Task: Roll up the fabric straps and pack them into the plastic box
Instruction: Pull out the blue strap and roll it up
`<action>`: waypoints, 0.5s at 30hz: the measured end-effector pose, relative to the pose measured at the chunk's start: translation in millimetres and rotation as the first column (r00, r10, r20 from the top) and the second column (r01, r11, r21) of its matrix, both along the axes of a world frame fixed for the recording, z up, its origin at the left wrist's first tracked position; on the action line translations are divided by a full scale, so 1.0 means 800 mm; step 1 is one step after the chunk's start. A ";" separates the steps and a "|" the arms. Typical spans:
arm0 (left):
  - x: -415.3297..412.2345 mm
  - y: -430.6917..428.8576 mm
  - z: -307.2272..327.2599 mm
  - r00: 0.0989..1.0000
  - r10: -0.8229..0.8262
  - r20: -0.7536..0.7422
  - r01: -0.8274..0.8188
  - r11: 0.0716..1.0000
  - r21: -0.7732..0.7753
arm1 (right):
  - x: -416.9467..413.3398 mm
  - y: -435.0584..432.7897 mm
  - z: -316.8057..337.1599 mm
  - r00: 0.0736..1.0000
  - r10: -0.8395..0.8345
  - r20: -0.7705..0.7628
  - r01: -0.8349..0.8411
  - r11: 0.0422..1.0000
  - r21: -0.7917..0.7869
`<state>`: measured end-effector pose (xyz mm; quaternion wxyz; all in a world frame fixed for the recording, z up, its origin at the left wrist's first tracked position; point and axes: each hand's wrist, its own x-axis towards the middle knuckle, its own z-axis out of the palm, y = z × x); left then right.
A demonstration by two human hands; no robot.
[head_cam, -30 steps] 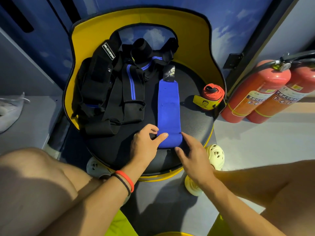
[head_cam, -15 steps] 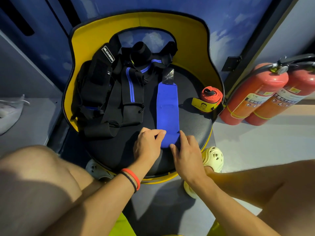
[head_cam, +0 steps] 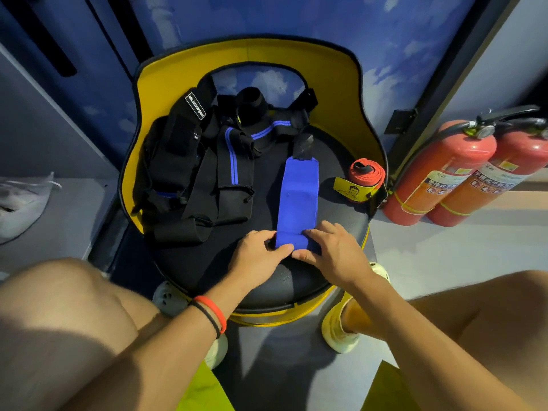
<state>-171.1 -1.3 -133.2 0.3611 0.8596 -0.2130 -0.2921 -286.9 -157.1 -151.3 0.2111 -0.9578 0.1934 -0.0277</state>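
From the head camera, a round black seat (head_cam: 335, 212) with a curved yellow back (head_cam: 166, 84) fills the middle, and everything sits on or around it.

A blue strap (head_cam: 298, 200) lies flat down the centre of the seat, its far end tipped with a dark tab. Its near end is curled into a small roll at the seat's front edge. Both hands are on that roll. The left hand (head_cam: 258, 256) pinches its left side, thumb across the front and fingers tucked behind. The right hand (head_cam: 335, 253) grips its right side, fingers curled over the top and thumb underneath in front.

A heap of black straps (head_cam: 189, 173), some with blue stripes, covers the left and back of the seat. A red strap (head_cam: 366, 175), rolled tight with a yellow label, stands at the seat's right edge.

Two red fire extinguishers (head_cam: 439, 173) stand on the floor to the right of the seat. A pale bag (head_cam: 20, 203) lies well to its left. Red and black bands (head_cam: 212, 314) circle the left wrist.
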 end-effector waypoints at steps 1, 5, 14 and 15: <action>0.000 0.006 0.001 1.000 -0.001 -0.024 0.001 1.000 -0.002 | -0.003 0.004 -0.001 1.000 -0.004 0.026 0.003 1.000 0.025; -0.002 0.025 0.008 0.999 0.006 -0.037 -0.004 0.999 0.042 | -0.015 0.028 -0.008 0.993 -0.072 0.098 0.061 0.992 0.113; -0.002 0.019 0.007 0.996 0.085 0.014 -0.086 0.984 0.155 | -0.014 0.061 0.004 0.943 -0.305 0.135 0.256 0.922 0.291; -0.002 0.015 0.006 0.995 0.089 0.050 -0.096 0.982 0.164 | -0.014 0.064 0.003 0.926 -0.346 0.148 0.279 0.896 0.347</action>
